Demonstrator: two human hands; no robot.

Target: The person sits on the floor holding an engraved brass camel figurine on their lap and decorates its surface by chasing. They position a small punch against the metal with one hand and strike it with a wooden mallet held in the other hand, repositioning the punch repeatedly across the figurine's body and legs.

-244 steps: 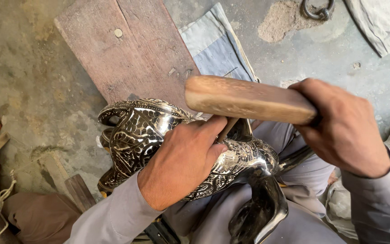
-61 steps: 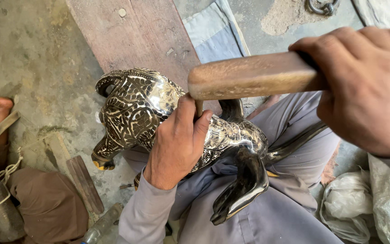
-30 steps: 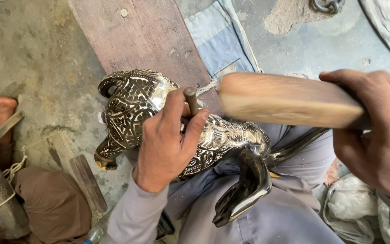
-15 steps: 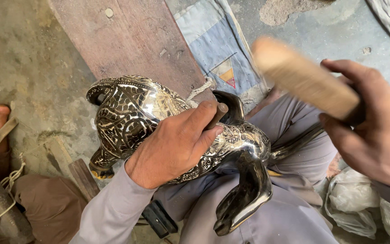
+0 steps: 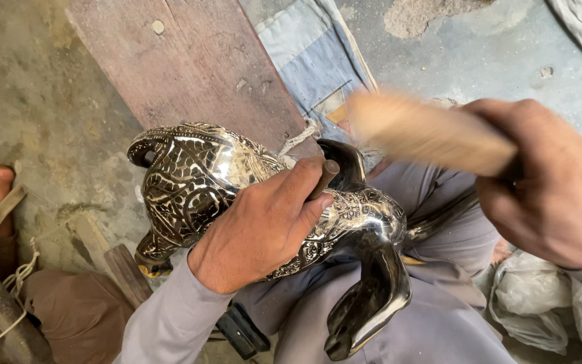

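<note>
A shiny engraved metal animal figure [image 5: 197, 175] with a curved trunk lies across my lap. My left hand [image 5: 264, 226] rests on its back and pinches a small metal punch [image 5: 323, 178] upright against the surface. My right hand [image 5: 554, 182] grips a wooden mallet [image 5: 426, 131], blurred with motion, raised just right of and above the punch head.
A reddish wooden plank [image 5: 190, 61] lies on the concrete floor behind the figure, with a blue patched cloth [image 5: 318, 61] beside it. Wooden scraps and rope [image 5: 8, 296] sit at the left. A crumpled white bag [image 5: 540, 303] is at the lower right.
The mallet has swung down and left toward the punch since half a second ago. My left hand keeps the punch on the figure, which has stayed on my lap.
</note>
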